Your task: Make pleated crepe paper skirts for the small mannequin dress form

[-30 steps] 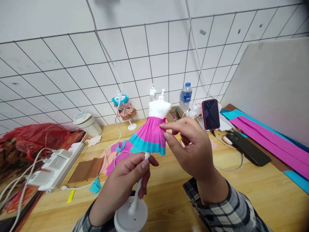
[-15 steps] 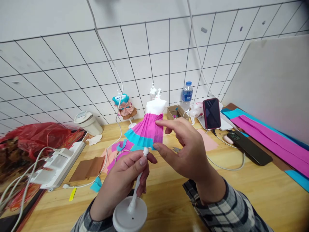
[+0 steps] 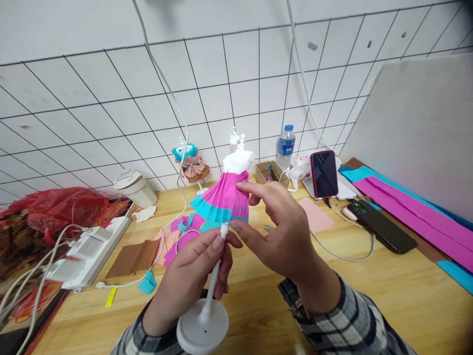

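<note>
The skirt [image 3: 220,195] is on but the bust [image 3: 237,161] above my hands is bare, left hand [image 3: 197,264] wrapped round the stand [image 3: 202,334], right hand [image 3: 291,234] half open, gripping nothing, one fingertip on the skirt.

On my distant screen I see that the skirt [image 3: 223,193] is magenta with a turquoise lower band, the dress form [image 3: 237,161] white, the sleeves [image 3: 334,315] dark-and-pale plaid, and the wall [image 3: 242,66] white with black grid lines.

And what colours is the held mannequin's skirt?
The skirt is bright pink with a turquoise hem band, shown in the head view.
</note>
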Demonstrator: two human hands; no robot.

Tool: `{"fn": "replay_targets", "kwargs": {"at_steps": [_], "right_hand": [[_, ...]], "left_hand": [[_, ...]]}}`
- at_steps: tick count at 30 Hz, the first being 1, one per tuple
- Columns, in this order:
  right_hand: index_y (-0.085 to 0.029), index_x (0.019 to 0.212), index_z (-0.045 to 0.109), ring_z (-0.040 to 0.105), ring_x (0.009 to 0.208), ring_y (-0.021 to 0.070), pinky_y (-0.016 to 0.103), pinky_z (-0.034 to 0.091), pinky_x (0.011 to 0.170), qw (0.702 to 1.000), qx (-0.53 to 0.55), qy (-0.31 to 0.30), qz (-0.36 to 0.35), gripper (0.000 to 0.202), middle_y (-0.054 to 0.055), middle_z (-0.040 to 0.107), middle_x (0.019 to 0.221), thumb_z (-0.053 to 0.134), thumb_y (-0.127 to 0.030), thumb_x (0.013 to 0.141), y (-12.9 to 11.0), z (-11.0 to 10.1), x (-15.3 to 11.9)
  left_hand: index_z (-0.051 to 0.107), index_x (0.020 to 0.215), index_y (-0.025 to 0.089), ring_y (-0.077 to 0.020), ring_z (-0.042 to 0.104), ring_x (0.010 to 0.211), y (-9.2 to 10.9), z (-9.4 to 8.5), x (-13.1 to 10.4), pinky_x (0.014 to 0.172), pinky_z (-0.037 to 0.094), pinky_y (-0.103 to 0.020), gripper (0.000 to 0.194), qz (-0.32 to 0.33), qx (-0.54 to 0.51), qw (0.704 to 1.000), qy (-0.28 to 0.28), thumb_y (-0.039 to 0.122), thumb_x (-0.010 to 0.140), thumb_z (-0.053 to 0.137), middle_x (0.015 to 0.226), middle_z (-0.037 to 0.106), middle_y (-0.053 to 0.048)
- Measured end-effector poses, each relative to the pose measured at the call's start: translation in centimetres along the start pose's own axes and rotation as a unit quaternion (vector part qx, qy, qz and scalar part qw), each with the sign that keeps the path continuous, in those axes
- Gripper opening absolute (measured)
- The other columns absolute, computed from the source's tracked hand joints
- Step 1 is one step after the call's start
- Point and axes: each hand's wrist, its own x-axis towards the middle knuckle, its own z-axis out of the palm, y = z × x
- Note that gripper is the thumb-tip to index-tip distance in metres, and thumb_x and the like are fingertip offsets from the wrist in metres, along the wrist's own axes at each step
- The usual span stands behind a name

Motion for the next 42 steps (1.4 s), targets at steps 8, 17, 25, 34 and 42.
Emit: {"fn": "replay_targets", "kwargs": {"at_steps": [8,17,25,34,42], "right_hand": [[-0.021,0.122,0.061,0.057,0.091,0.022,0.036,0.051,0.072,0.996,-0.011,0.08,0.042,0.054,0.009,0.055,0.108,0.074,-0.045,0.075,-0.4,-0.4,-0.3],[-0.016,0.114,0.064,0.058,0.092,0.0216,0.038,0.05,0.077,0.995,-0.014,0.093,0.04,0.031,0.008,0.059,0.101,0.061,-0.026,0.085,0.1,-0.8,0.2],[-0.017,0.111,0.065,0.059,0.09,0.0196,0.036,0.051,0.077,0.995,-0.026,0.074,0.057,0.027,0.007,0.059,0.102,0.059,-0.021,0.085,0.4,-0.5,0.3],[-0.017,0.108,0.065,0.058,0.086,0.0182,0.034,0.049,0.075,0.998,-0.01,0.044,0.047,0.024,0.006,0.058,0.097,0.059,-0.021,0.085,0.5,-0.2,0.4],[-0.019,0.095,0.051,0.052,0.074,0.0154,0.029,0.043,0.064,0.998,0.047,-0.039,-0.001,0.032,0.0,0.054,0.083,0.071,-0.036,0.076,0.4,1.3,-0.4]], "left_hand": [[0.054,0.092,0.018,-0.0097,0.049,0.044,-1.3,-0.2,1.0,0.051,0.045,-0.022,0.028,0.111,0.055,0.992,0.024,0.04,0.099,0.038,0.053,0.053,0.005],[0.059,0.093,0.015,-0.0142,0.052,0.064,-4.8,-2.6,4.1,0.071,0.042,-0.03,0.032,0.192,-0.029,0.978,-0.074,0.044,0.097,0.044,0.061,0.057,-0.001],[0.059,0.091,0.015,-0.0093,0.038,0.057,-3.2,-2.0,2.8,0.057,0.035,-0.023,0.028,0.164,-0.1,0.981,-0.016,0.041,0.095,0.05,0.061,0.039,0.004],[0.055,0.092,0.016,-0.0075,0.039,0.048,-1.6,-0.9,1.6,0.047,0.033,-0.019,0.026,0.14,-0.07,0.986,0.052,0.041,0.096,0.048,0.054,0.043,0.006],[0.057,0.087,0.017,-0.0107,0.052,0.052,-1.8,-0.7,0.9,0.053,0.04,-0.023,0.027,0.149,-0.041,0.985,0.075,0.034,0.1,0.04,0.054,0.059,0.001]]}}
